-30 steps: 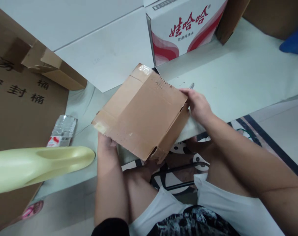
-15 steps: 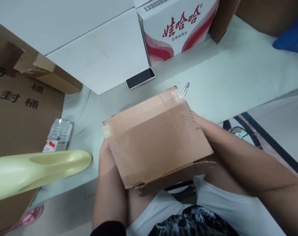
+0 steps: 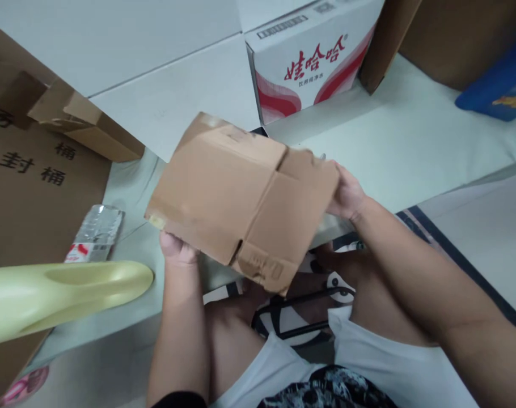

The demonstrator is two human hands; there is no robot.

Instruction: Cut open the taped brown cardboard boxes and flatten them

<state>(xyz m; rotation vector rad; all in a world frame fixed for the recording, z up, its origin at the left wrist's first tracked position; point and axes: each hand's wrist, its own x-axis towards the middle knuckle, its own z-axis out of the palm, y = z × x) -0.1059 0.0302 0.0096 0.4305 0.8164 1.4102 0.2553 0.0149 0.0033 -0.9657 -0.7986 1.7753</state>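
Note:
A brown cardboard box (image 3: 224,175), flattened or nearly so, is held up above my lap, tilted, with its creased flaps and slots facing me. My left hand (image 3: 177,248) grips its lower left edge, next to a bit of yellowish tape; the fingers go out of sight behind the cardboard. At the right edge, my right hand (image 3: 346,191) is closed on a flap, its fingers mostly hidden behind it. Beneath the cardboard, the phone is almost wholly covered, with only a dark corner showing.
White boxes (image 3: 177,107) and a white-and-red water carton (image 3: 313,73) line the back of the pale green surface (image 3: 428,136). At left are a clear plastic bottle (image 3: 98,226), a pale yellow curved object (image 3: 71,294) and large brown cartons (image 3: 41,209). A blue object (image 3: 496,90) is at far right.
The box has turned and opened out flatter, its left end rising away from me. Both hands have come into view at its sides, and the phone is now mostly covered.

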